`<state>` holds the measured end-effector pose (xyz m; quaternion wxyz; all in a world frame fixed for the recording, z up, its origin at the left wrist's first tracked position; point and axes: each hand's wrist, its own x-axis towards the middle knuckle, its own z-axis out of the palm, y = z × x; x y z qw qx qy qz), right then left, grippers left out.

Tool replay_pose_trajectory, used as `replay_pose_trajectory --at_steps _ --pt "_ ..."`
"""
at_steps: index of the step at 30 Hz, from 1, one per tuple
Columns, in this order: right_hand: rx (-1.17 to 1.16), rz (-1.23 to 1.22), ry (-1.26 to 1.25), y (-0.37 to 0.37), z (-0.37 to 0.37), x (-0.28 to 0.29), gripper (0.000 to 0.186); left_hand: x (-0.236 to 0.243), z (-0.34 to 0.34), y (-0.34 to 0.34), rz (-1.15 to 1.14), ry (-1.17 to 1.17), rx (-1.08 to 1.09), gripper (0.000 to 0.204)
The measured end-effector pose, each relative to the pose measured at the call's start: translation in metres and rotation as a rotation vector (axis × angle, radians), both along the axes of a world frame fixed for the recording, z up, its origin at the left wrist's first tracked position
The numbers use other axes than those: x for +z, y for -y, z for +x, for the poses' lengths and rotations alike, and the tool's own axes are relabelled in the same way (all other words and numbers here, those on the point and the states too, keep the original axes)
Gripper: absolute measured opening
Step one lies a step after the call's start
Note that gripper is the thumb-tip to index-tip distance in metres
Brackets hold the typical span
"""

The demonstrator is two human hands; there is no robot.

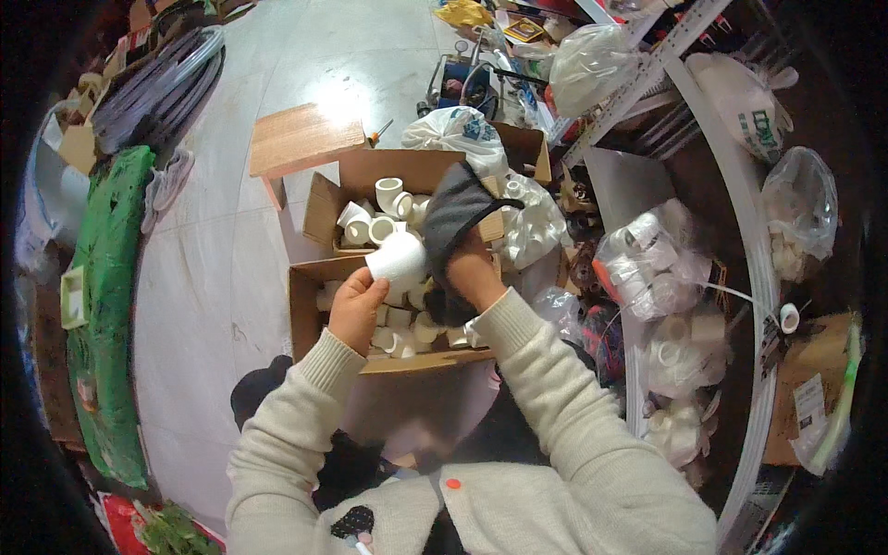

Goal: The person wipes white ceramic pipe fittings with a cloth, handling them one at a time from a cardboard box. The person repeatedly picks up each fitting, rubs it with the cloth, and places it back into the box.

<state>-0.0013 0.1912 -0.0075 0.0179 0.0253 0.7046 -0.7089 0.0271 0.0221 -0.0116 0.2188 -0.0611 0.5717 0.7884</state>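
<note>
My left hand point(356, 310) grips a white plastic elbow fitting point(395, 259) above an open cardboard box point(310, 314) of similar fittings. Just right of it, my right hand point(472, 273) is wrapped in or holding a dark grey cloth point(462, 199), its fingers hidden by the fabric. Behind, a second cardboard box point(361, 166) holds several more white fittings point(388, 194).
A small wooden stool point(298, 134) stands behind the boxes at left. A long green wrapped bundle point(106, 296) lies along the left. Metal shelving point(745, 222) on the right carries bagged fittings point(661, 259). A white plastic sack point(453, 134) and tools point(462, 74) sit at the back.
</note>
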Motion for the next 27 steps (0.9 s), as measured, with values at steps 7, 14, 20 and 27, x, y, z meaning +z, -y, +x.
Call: replay_pose_trajectory --at_steps 7,14,20,27 --pt "0.069 0.691 -0.419 0.020 0.015 0.006 0.034 -0.013 0.006 0.006 -0.121 -0.025 -0.234 0.032" --pt "0.136 -0.757 0.471 0.001 0.003 0.022 0.040 0.009 0.007 0.000 0.170 -0.161 -0.166 0.033" --pt "-0.154 -0.877 0.516 0.029 0.032 0.000 0.056 0.003 -0.002 -0.016 0.105 -0.271 -0.063 0.029" --pt "-0.296 -0.672 0.315 0.031 0.026 -0.007 0.039 0.014 -0.009 -0.017 0.500 0.084 -0.121 0.027"
